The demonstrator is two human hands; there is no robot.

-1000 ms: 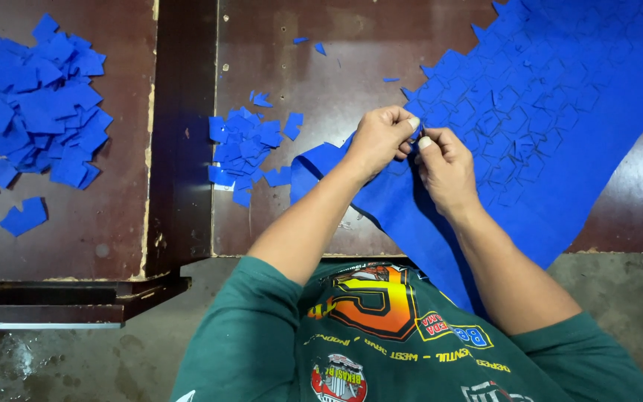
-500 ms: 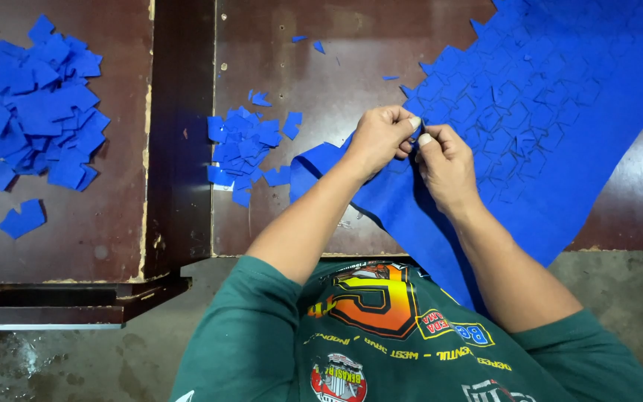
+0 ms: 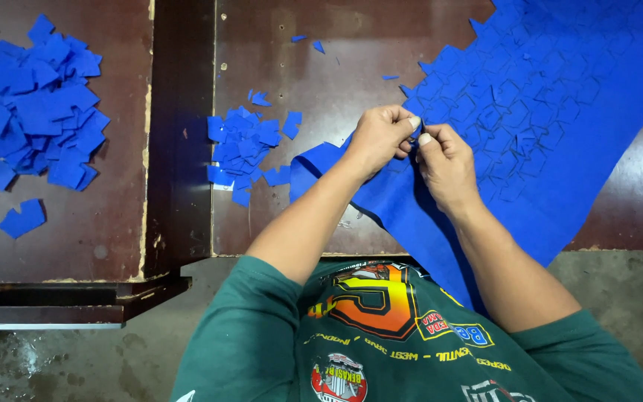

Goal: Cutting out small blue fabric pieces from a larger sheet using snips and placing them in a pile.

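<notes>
**Q:** What do the two hands hold?

**A:** The left hand (image 3: 382,138) and the right hand (image 3: 446,160) meet near the centre of the view, thumbs almost touching. Both are closed in a pinch on the edge of a large blue fabric sheet (image 3: 560,126), which is scored into many small, roughly square shapes. What lies between the fingertips is too small to make out beyond the blue cloth.

**Q:** Where does the sheet lie?

**A:** It spreads from the hands toward 1 and 2 o'clock over a dark brown table (image 3: 321,82), and its lower edge hangs off the table's near rim toward the person's green printed shirt (image 3: 381,335). A folded corner pokes out at 9 o'clock of the left wrist.

**Q:** What else is on the surfaces?

**A:** A small pile of blue cut pieces (image 3: 247,149) lies at 9 o'clock of the hands, on the same table. A larger heap of blue pieces (image 3: 35,104) sits well apart at far left, on a second brown table (image 3: 98,231); a dark gap separates the two tables.
</notes>
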